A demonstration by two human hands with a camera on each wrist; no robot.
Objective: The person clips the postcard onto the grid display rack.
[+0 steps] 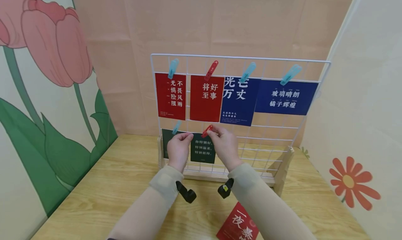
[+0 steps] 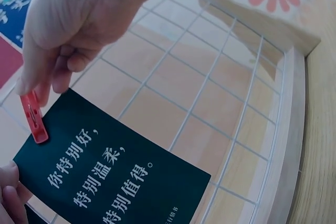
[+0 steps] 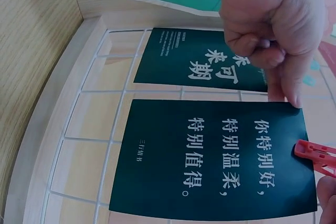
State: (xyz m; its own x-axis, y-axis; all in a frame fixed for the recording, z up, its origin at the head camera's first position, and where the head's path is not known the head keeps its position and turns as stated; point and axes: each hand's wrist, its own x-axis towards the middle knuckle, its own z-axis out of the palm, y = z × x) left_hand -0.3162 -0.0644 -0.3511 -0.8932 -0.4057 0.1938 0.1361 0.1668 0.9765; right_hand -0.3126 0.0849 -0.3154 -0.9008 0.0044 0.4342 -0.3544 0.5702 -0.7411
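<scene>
My left hand [image 1: 179, 150] pinches the upper left corner of a dark green card [image 3: 210, 161] with white lettering, which lies against the white wire grid [image 1: 260, 132]. Between the thumb and fingers of my right hand [image 1: 225, 144] is a red clothespin [image 2: 33, 117], its tip over the card's top edge. Left of this card hangs a second green card [image 3: 178, 59], under a light blue clothespin [image 1: 176, 127] and partly hidden by my left hand.
Above, two red cards [image 1: 171, 97] and two blue cards [image 1: 284, 97] hang from the grid by blue and red clothespins. Wooden feet [image 1: 284, 168] hold the grid upright on the wooden table [image 1: 103, 184]. Another red card [image 1: 238, 223] lies in front, partly under my right forearm.
</scene>
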